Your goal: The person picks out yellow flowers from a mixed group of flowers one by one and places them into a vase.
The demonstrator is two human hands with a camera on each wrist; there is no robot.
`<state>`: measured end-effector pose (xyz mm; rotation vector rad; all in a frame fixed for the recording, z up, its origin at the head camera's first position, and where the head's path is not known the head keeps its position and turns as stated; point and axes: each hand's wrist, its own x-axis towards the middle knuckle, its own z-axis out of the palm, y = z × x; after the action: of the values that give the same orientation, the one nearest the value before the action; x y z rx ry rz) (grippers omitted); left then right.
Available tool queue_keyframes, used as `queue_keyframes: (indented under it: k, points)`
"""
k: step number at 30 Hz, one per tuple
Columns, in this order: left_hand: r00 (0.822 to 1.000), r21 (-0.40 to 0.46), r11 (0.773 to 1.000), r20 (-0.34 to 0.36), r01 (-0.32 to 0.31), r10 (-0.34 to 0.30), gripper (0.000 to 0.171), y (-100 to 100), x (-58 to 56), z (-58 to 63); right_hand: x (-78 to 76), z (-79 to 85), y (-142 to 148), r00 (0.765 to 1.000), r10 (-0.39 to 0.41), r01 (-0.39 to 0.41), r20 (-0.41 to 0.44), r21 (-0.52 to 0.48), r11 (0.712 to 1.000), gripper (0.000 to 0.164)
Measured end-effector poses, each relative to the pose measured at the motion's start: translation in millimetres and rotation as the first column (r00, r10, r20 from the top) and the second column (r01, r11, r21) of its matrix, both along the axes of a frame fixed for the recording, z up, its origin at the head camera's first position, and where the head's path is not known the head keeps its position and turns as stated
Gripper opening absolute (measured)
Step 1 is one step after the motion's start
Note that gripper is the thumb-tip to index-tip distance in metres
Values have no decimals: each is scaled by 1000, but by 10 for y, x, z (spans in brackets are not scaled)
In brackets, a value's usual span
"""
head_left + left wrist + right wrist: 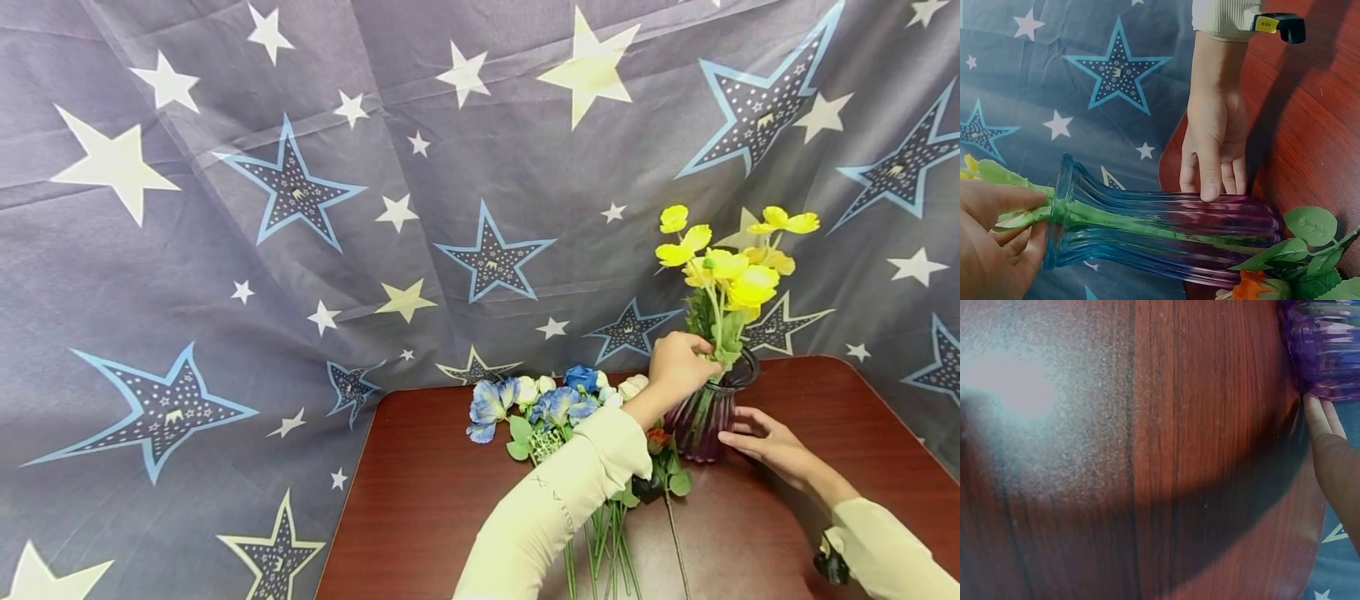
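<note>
A ribbed glass vase (699, 429), blue at the mouth and purple at the base, stands upright on the table. Yellow artificial flowers (752, 286) rise from it, their green stems (1147, 229) visible through the glass. At the rim, my left hand (675, 372) pinches a green stem between thumb and fingers. My right hand (776, 454) touches the lower side of the vase with its fingers extended, also seen in the left wrist view. In the right wrist view, the right hand's fingertips (1314, 403) meet the purple base.
Left of the vase, blue and white artificial flowers (561, 406) lie on the reddish-brown table (427, 500), stems toward the front. An orange rose (658, 440) with green leaves lies close beside the vase base. Behind the table hangs a grey star-patterned cloth (390, 250).
</note>
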<state>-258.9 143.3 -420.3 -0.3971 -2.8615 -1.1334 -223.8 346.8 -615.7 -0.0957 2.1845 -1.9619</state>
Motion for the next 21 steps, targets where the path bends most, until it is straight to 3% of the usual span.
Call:
queue_keyframes:
  k: [12, 19, 21]
  points:
    - [998, 51, 999, 69, -16, 13, 15, -71, -9, 58, 23, 15, -20, 1000, -6, 6, 10, -51, 999, 35]
    - [996, 109, 992, 52, 69, -75, 18, -232, -7, 44, 99, 15, -22, 1000, -14, 13, -21, -41, 999, 40]
    - [993, 136, 986, 50, 99, -107, 20, -289, -9, 41, 129, 34, -32, 999, -39, 36, -38, -85, 996, 41]
